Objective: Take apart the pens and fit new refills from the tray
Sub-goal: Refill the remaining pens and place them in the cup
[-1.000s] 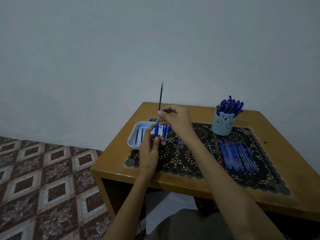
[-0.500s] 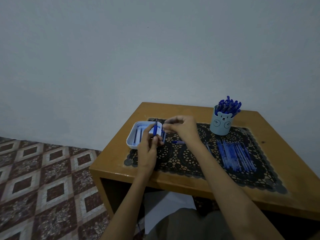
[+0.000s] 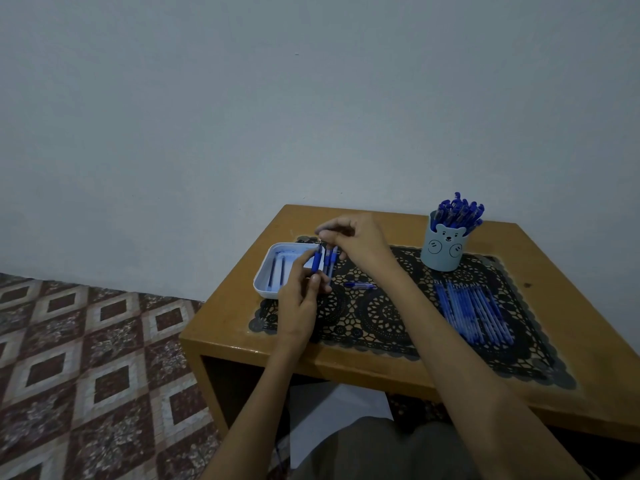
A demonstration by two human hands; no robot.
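My left hand point(image 3: 300, 299) grips a blue pen barrel point(image 3: 316, 262) upright over the right edge of the white tray point(image 3: 266, 287). My right hand point(image 3: 356, 239) hovers just above it, fingertips pinched together at the barrel's top end; what they pinch is too small to tell. The tray holds two dark refills point(image 3: 277, 271). A couple of blue pens point(image 3: 330, 259) lie beside the tray, and a small blue pen piece point(image 3: 360, 285) lies on the black lace mat point(image 3: 381, 320).
A pale blue bear cup point(image 3: 445, 249) full of blue pens stands at the back right of the wooden table point(image 3: 346, 362). A row of several blue refills point(image 3: 472, 311) lies on the mat in front of it. Patterned floor tiles lie to the left.
The long refill that stood high out of the barrel has gone down into it. My right hand came down with it to the barrel's top. The view shifted slightly.
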